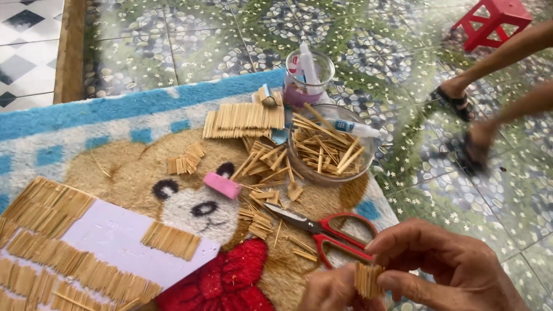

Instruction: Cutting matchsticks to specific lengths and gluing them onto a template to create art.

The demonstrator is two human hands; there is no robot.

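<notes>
At the bottom right my left hand (333, 292) and my right hand (446, 269) pinch a small bundle of short wooden sticks (368, 279) between their fingertips. Just above them lie red-handled scissors (328, 233) on a bear-patterned rug (138, 173). A white board (115, 239) at the lower left carries glued rows of sticks around its edges. A clear glass bowl (329, 151) of loose sticks stands beyond the scissors, with a glue tube (356, 128) resting across its rim.
A flat mat of joined sticks (245, 120) and loose stick pieces lie on the rug, beside a pink eraser-like block (222, 185). A glass cup (307, 78) with tubes stands behind. Another person's sandalled feet (461, 124) and a red stool (495, 20) occupy the tiled floor at right.
</notes>
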